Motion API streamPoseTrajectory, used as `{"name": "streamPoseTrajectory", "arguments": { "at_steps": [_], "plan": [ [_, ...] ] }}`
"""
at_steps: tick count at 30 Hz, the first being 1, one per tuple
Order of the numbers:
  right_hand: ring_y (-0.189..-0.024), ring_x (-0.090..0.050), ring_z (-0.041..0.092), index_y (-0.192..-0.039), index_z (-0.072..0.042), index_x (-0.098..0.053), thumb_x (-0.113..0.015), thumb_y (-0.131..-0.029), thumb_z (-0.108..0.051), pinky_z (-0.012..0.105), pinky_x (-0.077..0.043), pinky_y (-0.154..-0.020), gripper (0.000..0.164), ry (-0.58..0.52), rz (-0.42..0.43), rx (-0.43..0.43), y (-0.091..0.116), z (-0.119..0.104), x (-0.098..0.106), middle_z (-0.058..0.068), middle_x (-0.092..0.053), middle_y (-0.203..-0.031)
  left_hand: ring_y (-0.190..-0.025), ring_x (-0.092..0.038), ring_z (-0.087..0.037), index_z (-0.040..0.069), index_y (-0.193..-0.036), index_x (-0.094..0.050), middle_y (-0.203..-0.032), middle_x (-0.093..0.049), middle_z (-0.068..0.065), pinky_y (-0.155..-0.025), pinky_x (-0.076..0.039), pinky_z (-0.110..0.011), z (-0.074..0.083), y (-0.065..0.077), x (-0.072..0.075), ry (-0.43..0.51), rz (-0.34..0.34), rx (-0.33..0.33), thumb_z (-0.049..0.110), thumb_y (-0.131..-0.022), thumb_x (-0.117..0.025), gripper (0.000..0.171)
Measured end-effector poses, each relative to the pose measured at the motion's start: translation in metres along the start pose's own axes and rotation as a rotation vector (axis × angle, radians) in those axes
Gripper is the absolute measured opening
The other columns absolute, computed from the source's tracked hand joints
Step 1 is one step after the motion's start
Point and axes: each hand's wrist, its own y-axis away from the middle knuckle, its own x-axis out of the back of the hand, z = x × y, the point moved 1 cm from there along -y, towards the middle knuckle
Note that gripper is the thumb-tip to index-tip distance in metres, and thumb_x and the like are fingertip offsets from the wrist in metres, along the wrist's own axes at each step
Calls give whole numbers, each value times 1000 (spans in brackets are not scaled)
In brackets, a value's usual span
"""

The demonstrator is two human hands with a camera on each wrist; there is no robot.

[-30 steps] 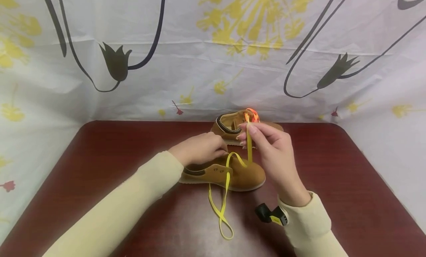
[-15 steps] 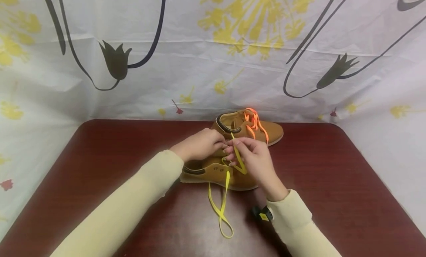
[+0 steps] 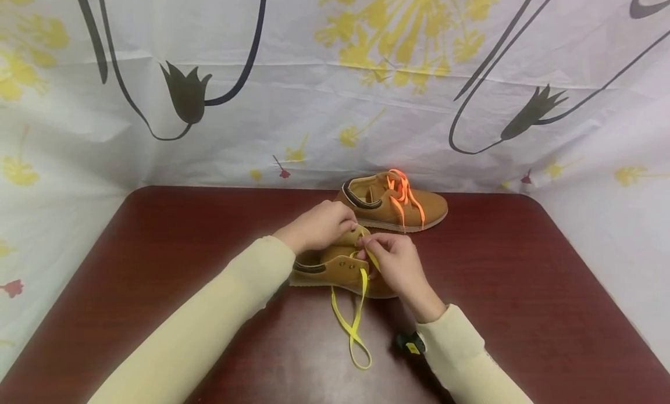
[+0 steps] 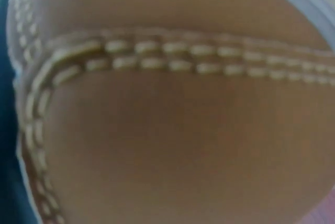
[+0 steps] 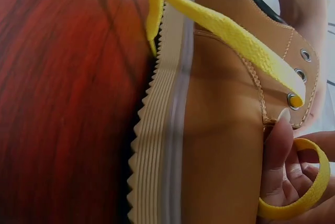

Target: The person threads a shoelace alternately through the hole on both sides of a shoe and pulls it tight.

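Note:
A tan shoe point(image 3: 335, 274) with a yellow shoelace point(image 5: 235, 38) lies on its sole, toe to the right. My left hand point(image 3: 320, 226) reaches over its opening and pinches the raised far eyelet flap point(image 3: 358, 234). Held between the thumb and fingers of my right hand point(image 3: 400, 264) is the shoelace, right beside that flap; the lace tip is hidden. In the right wrist view, the lace passes through one metal eyelet of the near flap point(image 5: 306, 77), and a loop bends around my fingers point(image 5: 277, 153). Stitched tan leather point(image 4: 172, 130) fills the left wrist view.
Behind stands a matching tan shoe point(image 3: 429, 209) with a tied orange lace point(image 3: 402, 189). The other part of the yellow lace hangs in a crossed loop over the dark red table point(image 3: 235, 346). A patterned white sheet point(image 3: 293, 90) encloses the back and sides.
My right hand has come down and left, bringing the yellow shoelace from above the toe to the far flap. My left hand stays at the shoe; the flap now shows beside its fingers.

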Motion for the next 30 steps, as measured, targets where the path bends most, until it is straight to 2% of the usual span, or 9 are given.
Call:
{"name": "streamPoseTrajectory", "arguments": {
  "at_steps": [8, 23, 25, 26, 27, 30],
  "plan": [
    [-57, -61, 8, -100, 0, -77, -54, -101, -12, 29, -57, -53, 25, 36, -36, -15, -3, 3, 0, 5, -74, -75, -110, -70, -22, 8, -109, -76, -111, -77, -5, -101, -53, -37, 2, 1, 1, 1, -2, 27, 20, -104, -57, 23],
    [-54, -58, 7, -100, 1, -76, -54, -101, -10, 26, -54, -50, 25, 32, -40, -29, -10, 10, -1, 6, -74, -76, -100, -69, -17, 10, -107, -77, -106, -77, -2, -94, -53, -34, 2, 2, 0, 5, -14, 4, 20, -104, -57, 22],
    [-53, -57, 7, -100, 1, -76, -55, -102, -12, 26, -54, -49, 25, 29, -36, -40, -11, 10, -2, 4, -74, -75, -90, -67, -14, 12, -104, -77, -99, -75, 1, -87, -53, -31, 0, 1, 1, 34, -30, -2, 22, -104, -57, 23],
    [-53, -57, 6, -100, 1, -76, -55, -102, -12, 26, -54, -49, 25, 28, -34, -43, -12, 10, -2, 4, -74, -75, -81, -63, -13, 10, -98, -76, -90, -73, 0, -79, -52, -30, -1, 1, 1, 56, -46, 1, 26, -105, -55, 28],
    [-53, -57, 6, -100, 1, -76, -55, -102, -12, 26, -54, -49, 25, 28, -33, -44, -12, 10, -2, 3, -74, -75, -74, -58, -12, 9, -92, -74, -82, -68, 1, -73, -49, -29, -2, 1, 2, 83, -61, 8, 30, -106, -52, 33],
    [-51, -56, 6, -100, 0, -76, -56, -102, -13, 26, -54, -48, 25, 26, -31, -49, -12, 10, -2, 3, -73, -74, -62, -46, -9, 11, -80, -70, -66, -54, 5, -65, -42, -25, -5, -2, 5, 179, -101, 33, 37, -107, -46, 45]
  ]
}}
